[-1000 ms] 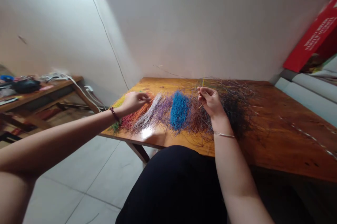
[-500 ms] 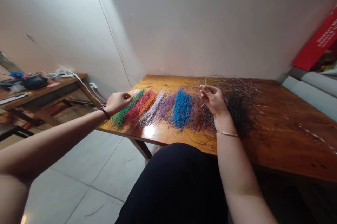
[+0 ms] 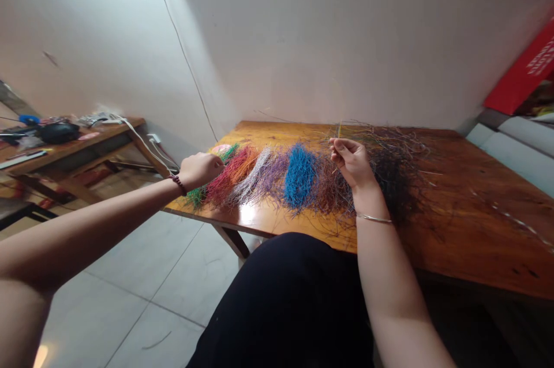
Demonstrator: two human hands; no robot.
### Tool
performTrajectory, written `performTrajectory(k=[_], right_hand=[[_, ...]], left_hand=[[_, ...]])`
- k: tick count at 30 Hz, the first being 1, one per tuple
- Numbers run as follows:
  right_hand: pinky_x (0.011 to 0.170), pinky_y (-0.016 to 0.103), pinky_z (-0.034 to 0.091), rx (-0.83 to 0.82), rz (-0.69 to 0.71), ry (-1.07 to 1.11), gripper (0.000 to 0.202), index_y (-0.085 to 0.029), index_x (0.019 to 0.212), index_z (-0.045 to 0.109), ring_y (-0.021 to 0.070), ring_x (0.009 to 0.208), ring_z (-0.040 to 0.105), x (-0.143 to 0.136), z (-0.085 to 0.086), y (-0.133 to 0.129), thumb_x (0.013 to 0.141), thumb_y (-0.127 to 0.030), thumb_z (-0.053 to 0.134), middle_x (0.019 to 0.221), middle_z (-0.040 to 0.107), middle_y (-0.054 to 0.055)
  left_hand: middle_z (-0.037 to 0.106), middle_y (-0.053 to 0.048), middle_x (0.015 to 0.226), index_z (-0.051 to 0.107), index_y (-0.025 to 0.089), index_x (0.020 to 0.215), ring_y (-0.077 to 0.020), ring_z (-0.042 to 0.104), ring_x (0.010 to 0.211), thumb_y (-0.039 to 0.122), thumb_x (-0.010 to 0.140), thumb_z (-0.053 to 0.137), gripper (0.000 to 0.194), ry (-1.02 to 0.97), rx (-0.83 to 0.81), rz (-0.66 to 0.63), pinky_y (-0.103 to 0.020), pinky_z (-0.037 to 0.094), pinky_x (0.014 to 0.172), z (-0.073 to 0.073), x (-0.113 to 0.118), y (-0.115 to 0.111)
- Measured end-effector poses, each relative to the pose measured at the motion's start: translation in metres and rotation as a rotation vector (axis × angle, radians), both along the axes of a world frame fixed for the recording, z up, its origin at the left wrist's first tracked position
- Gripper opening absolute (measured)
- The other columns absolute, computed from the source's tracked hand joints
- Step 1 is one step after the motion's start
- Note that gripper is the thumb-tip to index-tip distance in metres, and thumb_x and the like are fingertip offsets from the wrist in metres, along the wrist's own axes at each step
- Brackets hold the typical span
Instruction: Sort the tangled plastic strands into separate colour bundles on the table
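Bundles of thin coloured strands lie side by side on a wooden table (image 3: 450,229): green (image 3: 197,197), red (image 3: 225,181), orange, white (image 3: 254,176), purple (image 3: 275,176), blue (image 3: 299,177), brown (image 3: 329,186) and black (image 3: 393,177). My left hand (image 3: 201,169) is closed over the green and red bundles; what its fingertips hold, if anything, is hidden. Above the brown bundle, my right hand (image 3: 351,161) pinches a thin yellowish strand (image 3: 340,128) that points upward.
At the left, a side table (image 3: 99,136) bears a black object (image 3: 59,132), cables and clutter. A red box (image 3: 519,77) and pale rolls (image 3: 515,149) are at the right. The wall stands behind the table.
My left hand has shifted slightly right, from beside the green bundle toward the red one, its fingers turned further down. My right hand has barely moved.
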State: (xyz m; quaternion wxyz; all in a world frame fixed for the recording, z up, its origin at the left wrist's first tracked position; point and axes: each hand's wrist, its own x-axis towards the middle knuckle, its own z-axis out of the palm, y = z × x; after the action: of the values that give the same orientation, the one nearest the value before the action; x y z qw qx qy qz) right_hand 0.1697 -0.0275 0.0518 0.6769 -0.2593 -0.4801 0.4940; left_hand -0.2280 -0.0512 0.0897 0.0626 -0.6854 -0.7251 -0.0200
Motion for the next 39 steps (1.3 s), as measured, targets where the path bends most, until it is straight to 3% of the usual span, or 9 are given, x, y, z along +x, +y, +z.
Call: performTrajectory(k=[3,8,11,15,19,22,26,29,39], right_hand=[[0.055,0.018,0.050,0.000,-0.006,-0.015,0.024,-0.025,0.079,0.075,0.0057,0.060,0.057,0.000,0.000,0.000,0.064,-0.041,0.084,0.077,0.069,-0.001],[0.055,0.020,0.051,0.006,-0.032,-0.033,0.027,-0.024,0.078,0.074,0.0075,0.063,0.058,-0.001,0.001,-0.002,0.063,-0.044,0.084,0.079,0.070,0.000],[0.055,0.020,0.051,-0.005,-0.034,-0.048,0.027,-0.024,0.078,0.074,0.0080,0.064,0.059,-0.001,0.002,-0.003,0.064,-0.045,0.083,0.080,0.070,0.000],[0.055,0.019,0.051,-0.019,-0.011,-0.048,0.026,-0.024,0.079,0.075,0.0075,0.063,0.059,-0.002,0.004,-0.005,0.064,-0.043,0.083,0.077,0.069,0.000],[0.055,0.020,0.051,-0.030,-0.010,-0.072,0.028,-0.023,0.079,0.075,0.0078,0.061,0.059,-0.001,0.003,-0.005,0.063,-0.044,0.084,0.076,0.069,0.000],[0.055,0.020,0.051,-0.026,-0.009,-0.080,0.028,-0.023,0.079,0.074,0.0072,0.060,0.058,0.000,0.002,-0.005,0.063,-0.045,0.083,0.079,0.070,0.000],[0.055,0.017,0.051,-0.008,0.001,-0.048,0.026,-0.024,0.078,0.075,0.0061,0.061,0.057,0.000,0.002,-0.005,0.064,-0.043,0.084,0.078,0.069,-0.001],[0.055,0.017,0.050,0.005,0.001,-0.028,0.024,-0.024,0.079,0.075,0.0062,0.061,0.058,0.000,0.003,-0.004,0.065,-0.042,0.084,0.075,0.068,-0.001],[0.055,0.019,0.051,0.001,0.019,-0.118,0.027,-0.024,0.078,0.075,0.0084,0.063,0.060,-0.003,-0.001,-0.001,0.064,-0.046,0.082,0.076,0.071,0.000]], left_hand=[[0.072,-0.008,0.099,0.073,0.032,0.101,-0.0288,0.065,0.087,0.061,0.080,0.046,0.045,0.143,-0.028,-0.039,-0.032,0.044,0.071,0.000,0.006,-0.002],[0.071,-0.015,0.097,0.071,0.023,0.103,-0.0326,0.065,0.093,0.066,0.084,0.038,0.057,0.279,0.049,-0.104,-0.037,0.045,0.076,0.008,0.028,-0.009],[0.070,-0.014,0.105,0.067,0.023,0.113,-0.0306,0.065,0.095,0.060,0.090,0.035,0.054,0.209,0.173,-0.233,-0.036,0.044,0.075,0.016,0.060,-0.015],[0.071,-0.012,0.100,0.059,0.026,0.128,-0.0249,0.064,0.091,0.054,0.094,0.035,0.050,0.036,0.285,-0.405,-0.031,0.042,0.072,0.020,0.118,-0.014],[0.071,-0.012,0.101,0.050,0.028,0.137,-0.0207,0.064,0.084,0.050,0.095,0.039,0.049,-0.036,0.360,-0.534,-0.028,0.039,0.066,0.014,0.169,0.006],[0.071,-0.012,0.098,0.055,0.025,0.131,-0.0197,0.064,0.080,0.043,0.097,0.038,0.042,-0.026,0.381,-0.561,-0.028,0.038,0.065,0.008,0.189,0.025],[0.071,-0.011,0.097,0.068,0.022,0.107,-0.0197,0.063,0.078,0.032,0.098,0.034,0.037,0.011,0.366,-0.600,-0.029,0.037,0.064,0.005,0.186,0.042],[0.071,-0.011,0.099,0.071,0.021,0.105,-0.0204,0.063,0.081,0.036,0.097,0.035,0.039,-0.029,0.379,-0.563,-0.030,0.038,0.065,0.009,0.169,0.048],[0.071,-0.009,0.082,0.077,0.017,0.090,-0.0147,0.056,0.066,0.050,0.083,0.054,0.040,-0.643,0.102,-0.281,-0.028,0.040,0.061,0.041,0.116,0.069]])
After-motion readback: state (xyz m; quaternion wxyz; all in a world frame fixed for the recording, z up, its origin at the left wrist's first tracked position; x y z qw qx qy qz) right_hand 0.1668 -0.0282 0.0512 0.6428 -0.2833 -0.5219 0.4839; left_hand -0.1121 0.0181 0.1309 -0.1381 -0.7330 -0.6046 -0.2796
